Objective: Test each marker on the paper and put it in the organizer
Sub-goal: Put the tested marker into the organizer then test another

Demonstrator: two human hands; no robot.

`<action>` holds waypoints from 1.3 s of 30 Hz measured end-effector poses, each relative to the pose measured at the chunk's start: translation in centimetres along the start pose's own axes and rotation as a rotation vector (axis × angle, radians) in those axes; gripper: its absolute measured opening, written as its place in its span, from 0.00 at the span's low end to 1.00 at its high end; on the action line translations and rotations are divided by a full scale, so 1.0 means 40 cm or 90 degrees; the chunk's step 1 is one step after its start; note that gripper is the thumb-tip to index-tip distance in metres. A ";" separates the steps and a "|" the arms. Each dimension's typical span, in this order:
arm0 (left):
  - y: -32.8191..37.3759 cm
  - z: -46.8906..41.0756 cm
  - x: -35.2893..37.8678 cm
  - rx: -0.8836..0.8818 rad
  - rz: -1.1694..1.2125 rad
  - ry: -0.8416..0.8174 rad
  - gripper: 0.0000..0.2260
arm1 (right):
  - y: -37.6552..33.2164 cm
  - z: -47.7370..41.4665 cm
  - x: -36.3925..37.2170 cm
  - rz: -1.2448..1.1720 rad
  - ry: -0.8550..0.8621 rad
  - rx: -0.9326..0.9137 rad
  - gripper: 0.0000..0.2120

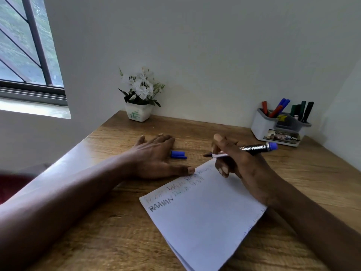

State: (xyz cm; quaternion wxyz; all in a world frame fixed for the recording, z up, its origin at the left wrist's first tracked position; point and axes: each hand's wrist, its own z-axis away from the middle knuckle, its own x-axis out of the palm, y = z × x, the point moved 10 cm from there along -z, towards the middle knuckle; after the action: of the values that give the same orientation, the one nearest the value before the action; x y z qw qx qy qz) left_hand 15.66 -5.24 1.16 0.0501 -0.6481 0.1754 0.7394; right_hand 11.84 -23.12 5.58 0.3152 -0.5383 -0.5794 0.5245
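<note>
My right hand [236,159] grips an uncapped blue marker [254,148] with a black barrel; its tip points left, just above the far corner of the white paper [205,212]. The sheet carries several handwritten words in different colours along its left edge. The marker's blue cap [178,154] lies on the wooden desk beside my left hand [156,157]. That hand lies flat on the desk, fingers spread, its thumb touching the paper's far edge. A white and grey organizer [261,126] stands at the back right, holding several red, blue, green and black markers.
A white pot of artificial white flowers [139,98] stands at the desk's back edge against the wall. A window [25,45] is at the upper left. The wooden desk [117,222] ends at walls behind and on the right.
</note>
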 end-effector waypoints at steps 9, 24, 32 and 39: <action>0.004 0.003 -0.004 0.004 -0.014 -0.010 0.52 | 0.016 0.006 0.014 0.099 -0.063 0.036 0.10; 0.014 0.017 -0.008 0.004 -0.012 -0.042 0.53 | 0.019 0.012 0.000 0.292 0.013 -0.009 0.11; 0.016 0.022 -0.010 0.005 -0.014 -0.047 0.53 | 0.012 0.020 0.007 0.285 -0.008 -0.016 0.12; 0.011 0.018 -0.005 -0.003 -0.014 -0.058 0.53 | 0.008 0.020 0.011 0.303 -0.003 -0.022 0.11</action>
State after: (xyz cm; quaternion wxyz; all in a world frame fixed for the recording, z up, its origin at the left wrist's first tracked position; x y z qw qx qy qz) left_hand 14.89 -5.38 1.53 0.0648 -0.6158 0.1641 0.7679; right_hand 11.07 -22.95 5.00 0.1720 -0.6639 -0.4455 0.5755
